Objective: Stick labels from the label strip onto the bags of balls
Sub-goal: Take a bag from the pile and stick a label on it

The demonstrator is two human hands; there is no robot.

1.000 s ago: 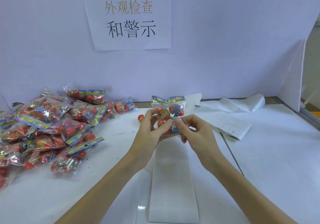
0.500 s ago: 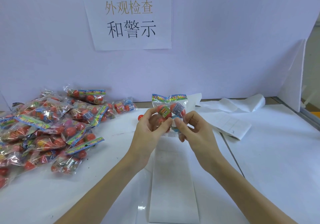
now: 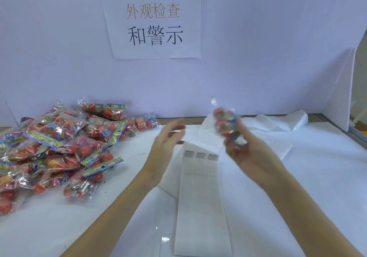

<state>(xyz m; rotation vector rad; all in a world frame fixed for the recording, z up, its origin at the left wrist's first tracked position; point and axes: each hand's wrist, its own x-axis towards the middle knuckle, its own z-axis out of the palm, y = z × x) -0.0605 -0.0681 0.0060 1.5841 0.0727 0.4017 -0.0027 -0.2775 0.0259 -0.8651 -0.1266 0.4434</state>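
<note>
My right hand [image 3: 245,147] grips a clear bag of red balls [image 3: 225,122], blurred by motion, above the table right of centre. My left hand [image 3: 165,139] hovers with its fingers straight and holds nothing, left of the bag. The white label strip [image 3: 201,207] lies lengthwise between my forearms. Three printed warning labels [image 3: 201,155] sit in a row near its far end. A heap of bags of balls [image 3: 59,147] with coloured header cards lies at the left.
A white table [image 3: 307,177] carries everything. Crumpled white backing paper [image 3: 282,120] lies at the back right. A lilac back wall bears a paper sign [image 3: 155,20]. A white side panel [image 3: 339,94] stands at the right.
My left hand has let go of the bag and moved left with fingers spread. My right hand has carried the bag to the right, uncovering the row of labels on the strip.
</note>
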